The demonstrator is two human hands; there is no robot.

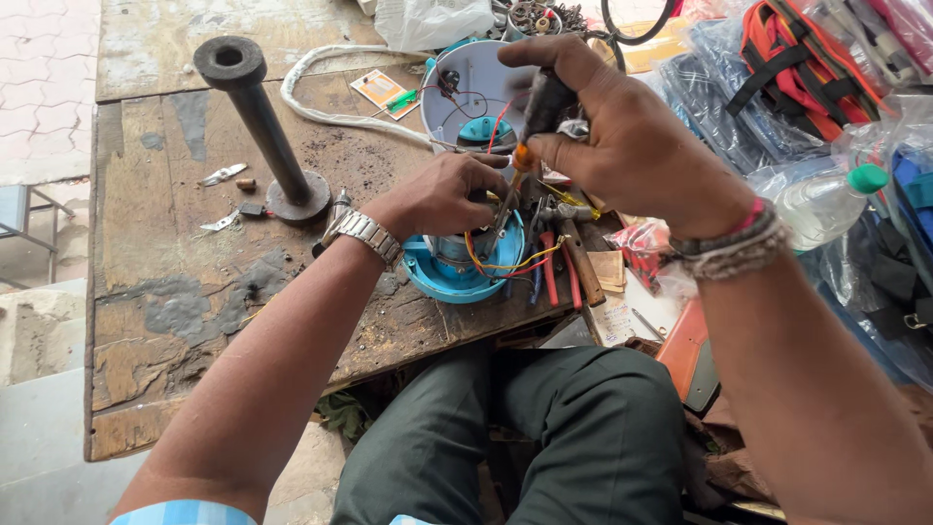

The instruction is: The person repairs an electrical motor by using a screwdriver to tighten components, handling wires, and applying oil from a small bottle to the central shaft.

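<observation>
Two hands work over a small blue appliance base (457,277) at the near edge of a worn wooden workbench (175,301). The left hand (442,194), with a metal wristwatch (367,233) on its wrist, is closed over the top of the motor block seated in that base and steadies it. The right hand (622,146) holds a screwdriver (530,136) with a black-and-orange handle in a closed grip, shaft pointing down into the unit beside the left fingers.

Procedure, as judged from this position:
1. Keep the base pressed flat so it cannot rotate.
2. Hold the shaft in line with the fastener; the tip is hidden, so seating cannot be confirmed.
3. Keep the red and yellow wires (505,262) clear of the shaft.

Red-handled pliers (549,267) lie just right of the base; the white housing half (466,97) sits behind it.
</observation>
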